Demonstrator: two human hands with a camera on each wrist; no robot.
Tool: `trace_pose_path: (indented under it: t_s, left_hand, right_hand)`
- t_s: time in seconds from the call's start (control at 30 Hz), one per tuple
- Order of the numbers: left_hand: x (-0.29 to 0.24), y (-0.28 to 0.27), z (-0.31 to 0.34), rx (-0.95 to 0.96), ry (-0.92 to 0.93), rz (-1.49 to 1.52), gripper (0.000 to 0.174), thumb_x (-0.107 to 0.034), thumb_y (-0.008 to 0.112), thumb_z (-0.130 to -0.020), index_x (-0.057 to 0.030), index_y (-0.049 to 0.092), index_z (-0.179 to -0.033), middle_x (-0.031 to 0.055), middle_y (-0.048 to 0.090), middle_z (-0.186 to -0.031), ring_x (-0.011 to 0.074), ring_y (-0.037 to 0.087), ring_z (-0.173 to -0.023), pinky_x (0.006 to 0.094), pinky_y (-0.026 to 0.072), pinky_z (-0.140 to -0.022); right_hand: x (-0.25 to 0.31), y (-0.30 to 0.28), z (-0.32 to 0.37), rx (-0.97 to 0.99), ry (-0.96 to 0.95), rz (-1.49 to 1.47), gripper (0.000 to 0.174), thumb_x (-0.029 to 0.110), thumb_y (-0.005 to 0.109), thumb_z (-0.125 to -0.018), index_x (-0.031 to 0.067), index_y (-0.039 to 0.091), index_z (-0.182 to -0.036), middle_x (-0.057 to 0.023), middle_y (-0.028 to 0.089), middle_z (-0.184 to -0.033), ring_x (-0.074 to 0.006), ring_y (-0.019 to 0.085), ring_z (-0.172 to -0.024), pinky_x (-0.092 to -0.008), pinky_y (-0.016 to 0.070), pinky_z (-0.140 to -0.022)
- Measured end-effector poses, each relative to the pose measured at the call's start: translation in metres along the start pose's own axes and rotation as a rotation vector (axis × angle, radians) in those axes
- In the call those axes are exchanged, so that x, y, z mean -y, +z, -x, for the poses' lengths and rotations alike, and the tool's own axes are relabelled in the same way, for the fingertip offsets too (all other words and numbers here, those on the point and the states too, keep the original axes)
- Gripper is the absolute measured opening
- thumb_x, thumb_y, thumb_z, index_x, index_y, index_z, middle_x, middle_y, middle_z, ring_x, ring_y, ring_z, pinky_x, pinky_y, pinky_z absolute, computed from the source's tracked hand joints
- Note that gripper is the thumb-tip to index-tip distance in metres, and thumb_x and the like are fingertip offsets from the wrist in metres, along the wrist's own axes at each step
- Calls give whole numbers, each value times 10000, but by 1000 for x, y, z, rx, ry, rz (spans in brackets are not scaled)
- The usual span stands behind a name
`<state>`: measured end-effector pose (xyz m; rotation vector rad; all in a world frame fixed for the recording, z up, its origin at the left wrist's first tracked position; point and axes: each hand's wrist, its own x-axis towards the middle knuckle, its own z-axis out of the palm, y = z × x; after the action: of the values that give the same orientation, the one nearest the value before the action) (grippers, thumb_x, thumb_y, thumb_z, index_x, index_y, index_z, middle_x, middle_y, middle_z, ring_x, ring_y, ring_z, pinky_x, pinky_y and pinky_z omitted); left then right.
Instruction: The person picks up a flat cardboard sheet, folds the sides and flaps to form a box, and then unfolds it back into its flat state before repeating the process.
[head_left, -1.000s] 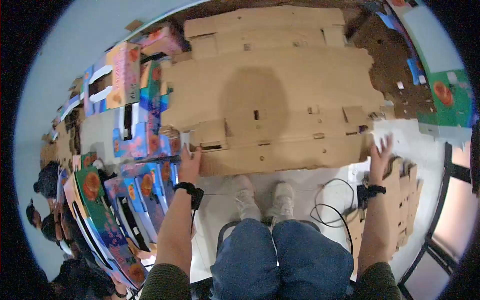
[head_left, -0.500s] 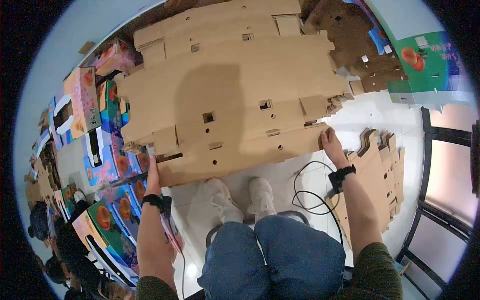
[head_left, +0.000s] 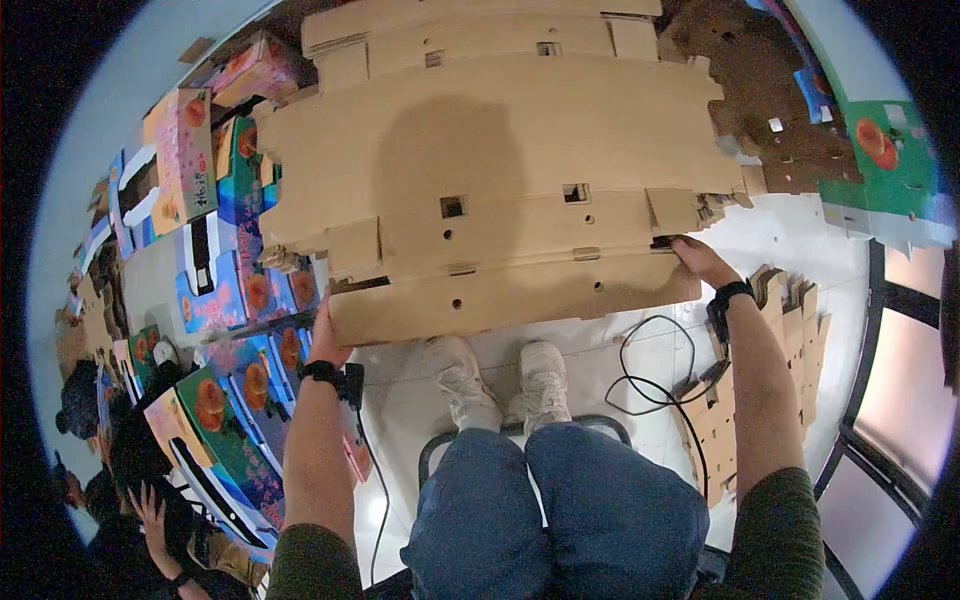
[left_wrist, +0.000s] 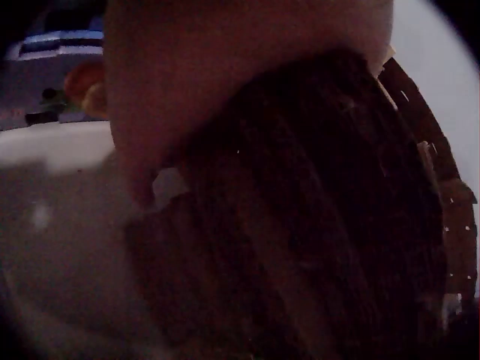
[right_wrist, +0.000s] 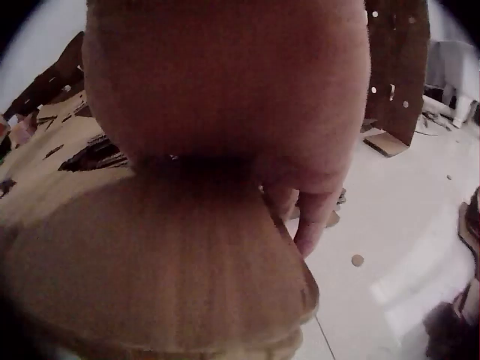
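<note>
A broad stack of flat brown cardboard sheets (head_left: 560,120), with slots and small round holes, lies in front of the person's legs in the head view. At its near left corner, the left hand (head_left: 328,336) grips the edge. The right hand (head_left: 704,262) grips the near right end beside a slot, thumb side on top. In the left wrist view the left hand (left_wrist: 240,67) lies against the dark cardboard layers (left_wrist: 300,225), most fingers hidden. From the right wrist, fingers of the right hand (right_wrist: 232,97) curl down past the side of the cardboard (right_wrist: 165,255).
Printed boxes (head_left: 215,290) crowd the left side, with another person's hand (head_left: 150,515) at lower left. More cardboard pieces (head_left: 795,330) lie on the floor (head_left: 640,440) at right, near a looped black cable (head_left: 625,375). A green printed sheet (head_left: 885,180) is at upper right.
The right hand, spread beside the stack a second ago, has moved inward and taken hold of its right end. The left hand has closed round the left corner. The head view has shifted.
</note>
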<state>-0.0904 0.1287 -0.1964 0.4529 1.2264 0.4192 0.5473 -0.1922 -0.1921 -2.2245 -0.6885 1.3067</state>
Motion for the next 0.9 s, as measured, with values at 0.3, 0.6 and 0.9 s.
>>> trace_pose_path:
  t_s: [0.3, 0.6, 0.9]
  left_hand:
    - [15, -1, -14, -69, 1, 36, 454, -498, 537, -1018, -163, 615, -1314, 48, 711, -1211, 262, 694, -1093, 466, 557, -936]
    - [11, -15, -26, -8, 63, -148, 536, -521, 496, -1032, -99, 590, -1348, 79, 701, -1225, 249, 692, -1111, 426, 563, -930]
    - [47, -69, -44, -94, 53, -161, 590, -533, 552, -1004, -87, 565, -1390, 76, 667, -1262, 240, 662, -1123, 400, 528, -962]
  right_hand:
    - [-20, 3, -17, -18, 86, -3, 697, 558, 523, -972, -40, 633, -1312, -183, 700, -1238, -266, 637, -1064, -367, 478, -962]
    - [10, 10, 9, -98, 157, 35, 642, 483, 566, -981, -45, 619, -1343, -190, 678, -1299, -267, 619, -1200, -351, 449, -1049]
    - [-21, 11, 10, -116, 134, 93, 633, 514, 592, -956, 21, 638, -1350, -209, 668, -1329, -314, 604, -1282, -371, 426, -1098]
